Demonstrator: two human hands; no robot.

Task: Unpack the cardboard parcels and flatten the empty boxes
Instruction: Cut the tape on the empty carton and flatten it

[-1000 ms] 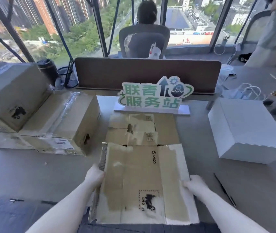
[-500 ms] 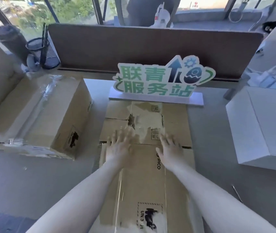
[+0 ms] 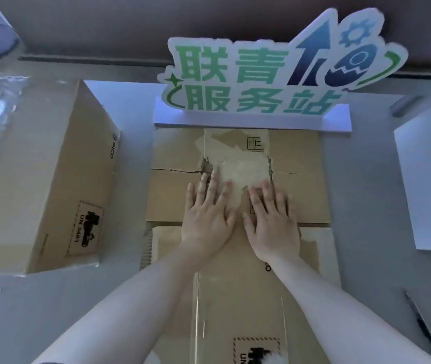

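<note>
We press our left hand (image 3: 206,219) and right hand (image 3: 274,222) side by side, fingers straight and spread, gripping nothing, on a flat box (image 3: 235,279) under our palms; another flat box (image 3: 238,174) lies beneath our fingertips. A sealed box (image 3: 43,174) well left of our fingers looks unopened, so we judge the task partly done.

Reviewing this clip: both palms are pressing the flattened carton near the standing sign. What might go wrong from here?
1. The flattened carton already reaches the base of the sign; pushing it further forward would likely shove or tip the sign.
2. Left hand and right hand lie flat beside torn, ragged edges at the flap slits; sliding across them may scrape fingers.
3. The pen near the right forearm could be knocked by it.
</note>
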